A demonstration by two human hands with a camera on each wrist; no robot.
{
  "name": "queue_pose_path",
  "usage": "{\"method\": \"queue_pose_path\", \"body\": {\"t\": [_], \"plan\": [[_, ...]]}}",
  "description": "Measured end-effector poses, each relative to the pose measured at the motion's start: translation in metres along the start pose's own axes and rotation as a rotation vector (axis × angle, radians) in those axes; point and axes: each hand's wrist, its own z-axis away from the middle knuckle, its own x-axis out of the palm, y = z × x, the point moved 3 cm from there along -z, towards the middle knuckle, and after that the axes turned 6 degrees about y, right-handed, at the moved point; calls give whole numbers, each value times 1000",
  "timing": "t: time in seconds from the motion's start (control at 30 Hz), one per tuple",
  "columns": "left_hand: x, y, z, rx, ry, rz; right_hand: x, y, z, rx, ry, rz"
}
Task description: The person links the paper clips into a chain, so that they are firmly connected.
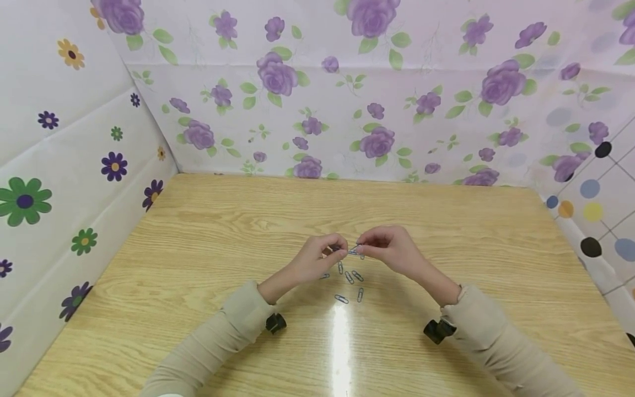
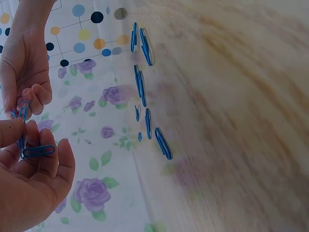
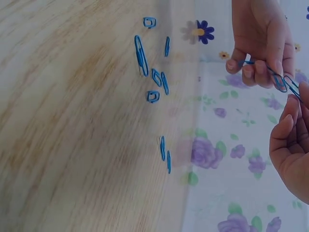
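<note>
Above the table the left hand [image 1: 317, 259] pinches a blue paper clip [image 3: 278, 82] between thumb and forefinger. Another paper clip [image 2: 39, 152] hangs from that pinch across its fingers, in the left wrist view. Facing it, the right hand [image 1: 394, 252] pinches a further paper clip [image 3: 292, 87] by one end. The ends of the two pinched clips overlap between the fingertips in the right wrist view. Several loose paper clips lie below the hands, among them one clip [image 1: 341, 299] nearest the person and another [image 1: 360, 295] beside it.
The wood-grain table [image 1: 223, 237] meets a flowered sheet [image 1: 317, 121] at the back. Patterned sheets stand at the left and right sides too. Dark wrist mounts [image 1: 275, 323] sit below both beige sleeves [image 1: 218, 331].
</note>
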Motion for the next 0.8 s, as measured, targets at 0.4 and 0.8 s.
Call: {"method": "queue_pose_path", "body": {"t": [0.4, 0.8], "plan": [[-1, 1, 0, 29, 12, 0, 0, 6, 4, 6, 12, 71], [0, 3, 0, 55, 22, -11, 0, 5, 7, 33, -7, 85]]}}
